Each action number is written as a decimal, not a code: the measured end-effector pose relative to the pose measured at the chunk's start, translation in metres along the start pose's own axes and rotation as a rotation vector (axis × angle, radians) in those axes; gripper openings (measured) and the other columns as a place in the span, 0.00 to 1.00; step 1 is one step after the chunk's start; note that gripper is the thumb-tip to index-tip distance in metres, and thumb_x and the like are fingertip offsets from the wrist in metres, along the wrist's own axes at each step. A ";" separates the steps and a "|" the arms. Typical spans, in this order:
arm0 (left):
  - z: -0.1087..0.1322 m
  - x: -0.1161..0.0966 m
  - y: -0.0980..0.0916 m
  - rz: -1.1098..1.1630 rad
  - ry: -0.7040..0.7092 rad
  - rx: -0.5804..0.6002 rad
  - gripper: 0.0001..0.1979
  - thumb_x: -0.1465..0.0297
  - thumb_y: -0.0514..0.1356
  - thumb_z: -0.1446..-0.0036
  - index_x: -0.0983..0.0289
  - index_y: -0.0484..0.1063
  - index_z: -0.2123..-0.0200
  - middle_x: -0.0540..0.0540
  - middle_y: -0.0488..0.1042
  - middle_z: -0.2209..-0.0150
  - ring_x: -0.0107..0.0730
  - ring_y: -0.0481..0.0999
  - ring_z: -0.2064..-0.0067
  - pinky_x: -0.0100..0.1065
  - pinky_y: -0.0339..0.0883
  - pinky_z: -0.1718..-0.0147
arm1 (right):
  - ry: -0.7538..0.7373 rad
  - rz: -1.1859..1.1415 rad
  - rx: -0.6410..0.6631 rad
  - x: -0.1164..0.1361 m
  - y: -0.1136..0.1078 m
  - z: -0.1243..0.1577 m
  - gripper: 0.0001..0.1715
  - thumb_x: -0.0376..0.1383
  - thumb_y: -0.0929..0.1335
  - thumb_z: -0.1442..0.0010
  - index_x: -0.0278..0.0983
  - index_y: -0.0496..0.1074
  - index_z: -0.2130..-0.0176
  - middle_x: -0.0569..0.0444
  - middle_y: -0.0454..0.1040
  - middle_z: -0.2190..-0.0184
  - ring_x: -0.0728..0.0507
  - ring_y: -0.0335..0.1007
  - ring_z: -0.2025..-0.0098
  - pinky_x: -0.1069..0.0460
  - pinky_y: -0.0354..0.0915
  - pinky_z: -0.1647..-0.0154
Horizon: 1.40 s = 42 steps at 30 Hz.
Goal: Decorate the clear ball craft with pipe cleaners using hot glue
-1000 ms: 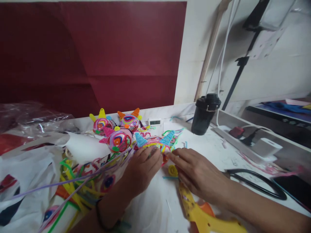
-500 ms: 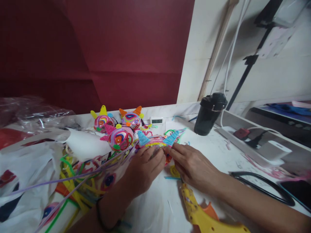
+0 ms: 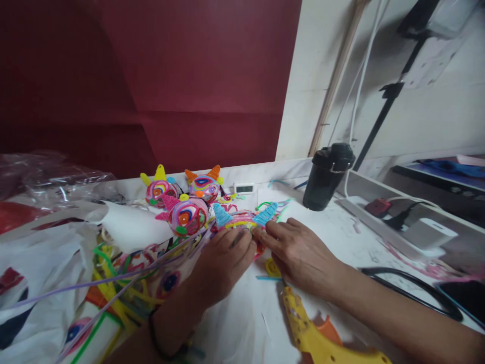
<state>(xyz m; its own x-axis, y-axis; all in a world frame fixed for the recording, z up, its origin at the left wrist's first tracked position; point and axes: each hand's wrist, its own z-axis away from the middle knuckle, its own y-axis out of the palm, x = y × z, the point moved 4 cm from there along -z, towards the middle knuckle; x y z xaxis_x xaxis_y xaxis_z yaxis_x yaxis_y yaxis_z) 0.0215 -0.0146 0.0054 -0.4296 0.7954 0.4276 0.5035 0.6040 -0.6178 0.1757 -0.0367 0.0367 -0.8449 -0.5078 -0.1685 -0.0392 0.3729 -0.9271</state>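
Observation:
A colourful pipe-cleaner animal head (image 3: pixel 242 219) with two light-blue horns lies in front of me on the white table. My left hand (image 3: pixel 228 263) is closed on its near left side, fingers bent over its edge. From the right, my right hand (image 3: pixel 299 253) pinches at its near edge, fingertips close to those of the left. Both hands cover most of its near face. Beneath the right hand lie a yellow coil (image 3: pixel 272 268) and a short blue strip (image 3: pixel 268 278). The nozzle end of a yellow glue gun (image 3: pixel 303 323) points toward them.
Several finished-looking horned heads (image 3: pixel 187 216) stand behind on the left. Pipe cleaners (image 3: pixel 113 280) and plastic bags (image 3: pixel 41 273) heap up at left. A black cup (image 3: pixel 328 177), a small display (image 3: pixel 244 188), a power strip (image 3: pixel 390 227) and a black cable loop (image 3: pixel 413 290) lie farther right.
The right hand's fingers have shifted slightly and bent a little more at the head's edge. Otherwise the hands and the head stay almost in place.

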 end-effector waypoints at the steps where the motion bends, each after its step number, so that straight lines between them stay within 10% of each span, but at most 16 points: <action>1: 0.000 0.000 0.000 0.006 -0.008 -0.016 0.13 0.75 0.52 0.35 0.69 0.71 0.51 0.60 0.76 0.53 0.41 0.73 0.48 0.43 0.70 0.49 | -0.004 0.008 -0.009 0.000 0.000 0.000 0.17 0.27 0.64 0.41 0.36 0.69 0.52 0.52 0.71 0.65 0.42 0.65 0.65 0.48 0.50 0.64; 42: 0.004 0.012 0.004 0.167 -0.098 -0.029 0.12 0.77 0.54 0.38 0.65 0.70 0.53 0.61 0.73 0.49 0.41 0.68 0.44 0.45 0.69 0.47 | -0.065 0.116 -0.032 -0.006 0.003 -0.005 0.21 0.27 0.62 0.42 0.35 0.68 0.49 0.50 0.71 0.64 0.41 0.68 0.65 0.47 0.50 0.63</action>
<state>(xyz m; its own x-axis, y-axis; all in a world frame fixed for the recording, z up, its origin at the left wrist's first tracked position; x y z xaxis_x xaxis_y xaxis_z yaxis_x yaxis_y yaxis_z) 0.0152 -0.0032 0.0051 -0.4087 0.8768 0.2534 0.5948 0.4664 -0.6547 0.1777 -0.0289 0.0362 -0.8082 -0.5089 -0.2962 0.0387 0.4560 -0.8892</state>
